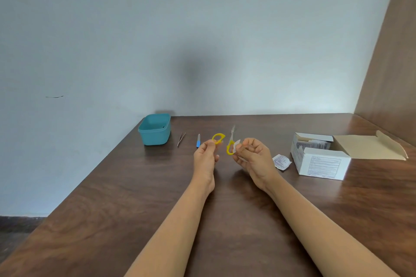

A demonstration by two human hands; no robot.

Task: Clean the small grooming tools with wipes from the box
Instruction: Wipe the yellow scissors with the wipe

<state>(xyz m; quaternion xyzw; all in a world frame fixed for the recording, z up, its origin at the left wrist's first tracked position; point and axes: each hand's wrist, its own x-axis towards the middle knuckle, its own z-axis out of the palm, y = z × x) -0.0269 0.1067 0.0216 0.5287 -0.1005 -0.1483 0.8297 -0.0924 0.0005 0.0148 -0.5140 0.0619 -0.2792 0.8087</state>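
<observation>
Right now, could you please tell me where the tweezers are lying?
In the head view, the tweezers lie on the table, left of centre, between the teal tub and the blue nail file, touching neither.

The blades of the scissors [229, 148] were blurred. The wipe [236, 144] was mostly hidden by the right hand [253, 157]. The print on the box [324, 164] could not be read. The desk [236, 220] was cut off at the bottom edge.

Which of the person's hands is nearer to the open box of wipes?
Right. The right hand, holding a wipe, is nearest the box, with only a wipe packet between them. The left hand is beyond it, pinching the yellow scissors.
</observation>
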